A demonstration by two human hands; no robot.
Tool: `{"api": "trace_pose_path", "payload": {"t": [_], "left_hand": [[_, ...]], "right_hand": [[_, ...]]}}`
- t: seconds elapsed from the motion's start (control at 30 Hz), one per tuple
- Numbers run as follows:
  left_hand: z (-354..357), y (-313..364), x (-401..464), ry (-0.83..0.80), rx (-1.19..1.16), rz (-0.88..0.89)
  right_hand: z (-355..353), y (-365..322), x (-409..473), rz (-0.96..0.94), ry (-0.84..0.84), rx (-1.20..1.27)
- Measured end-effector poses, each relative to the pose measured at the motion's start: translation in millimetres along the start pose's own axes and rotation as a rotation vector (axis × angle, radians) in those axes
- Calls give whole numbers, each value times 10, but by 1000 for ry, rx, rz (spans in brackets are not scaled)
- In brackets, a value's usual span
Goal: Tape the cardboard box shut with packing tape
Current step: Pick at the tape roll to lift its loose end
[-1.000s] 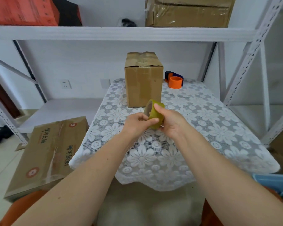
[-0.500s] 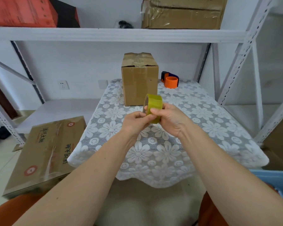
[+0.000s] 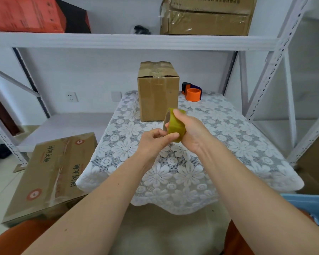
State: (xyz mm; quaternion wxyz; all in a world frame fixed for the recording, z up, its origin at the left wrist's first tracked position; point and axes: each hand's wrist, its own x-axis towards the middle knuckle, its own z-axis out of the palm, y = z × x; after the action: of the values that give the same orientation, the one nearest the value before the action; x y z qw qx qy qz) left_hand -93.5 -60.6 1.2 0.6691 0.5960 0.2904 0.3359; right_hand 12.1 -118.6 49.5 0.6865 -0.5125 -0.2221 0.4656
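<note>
While the right hand grips the tape roll before the box, the left hand (thumb pinching the roll) should peel the free end slowly.

A roll of packing tape looks glossy, yellowish and translucent, like smooth plastic film. The cardboard box behind it is matt brown card, its top creased and rough where old tape has wrinkled. A white lace tablecloth of openwork flower-patterned cloth covers the table. The tape dispenser is smooth orange and dark plastic. On the shelf, a large carton carries shiny, crinkled tape strips. The shelving frame is matt white painted metal.
</note>
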Motion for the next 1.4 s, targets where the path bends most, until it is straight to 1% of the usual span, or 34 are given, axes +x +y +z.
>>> {"api": "trace_pose_path", "payload": {"t": [0.07, 0.13, 0.17, 0.23, 0.3, 0.37, 0.43, 0.5, 0.57, 0.7, 0.8, 0.97, 1.07, 1.23, 1.4], "left_hand": [[0, -7, 24, -2, -119, -54], [9, 5, 30, -9, -178, -87], [13, 11, 25, -13, -166, -84], [15, 23, 7, -2, -33, -43], [20, 47, -19, 12, 111, -5], [21, 48, -22, 2, 141, 20], [22, 45, -23, 7, 123, 27], [15, 27, -7, 29, 98, 21], [-4, 1, 18, 48, 35, -7], [-30, 10, 51, 24, -169, -101], [-31, 73, 54, 18, -268, -134], [-1, 228, 58, 140, -304, -175], [16, 306, 53, 164, -348, -232], [46, 320, 63, 177, -394, -283], [95, 254, 33, 142, -391, -254]], "right_hand": [[-41, 24, 5, -48, -110, -87], [-73, 36, 10, -78, -150, -149], [-75, 27, 4, -74, -147, -158], [-57, 3, -5, -47, -96, -139], [-27, -9, -18, -6, 12, -78], [-11, -5, -18, 12, 114, -28], [1, -1, -22, 14, 134, 28], [-1, 2, -14, 15, 88, 89], [-16, 12, -8, 15, 6, 86], [-85, 30, -9, -64, -126, -95], [-94, 46, -17, -106, -159, -141], [-84, 113, -16, -178, -116, -276], [-85, 133, -35, -202, -115, -389], [-79, 75, -102, -218, -94, -489], [-76, 85, -77, -196, 106, -407]]}}
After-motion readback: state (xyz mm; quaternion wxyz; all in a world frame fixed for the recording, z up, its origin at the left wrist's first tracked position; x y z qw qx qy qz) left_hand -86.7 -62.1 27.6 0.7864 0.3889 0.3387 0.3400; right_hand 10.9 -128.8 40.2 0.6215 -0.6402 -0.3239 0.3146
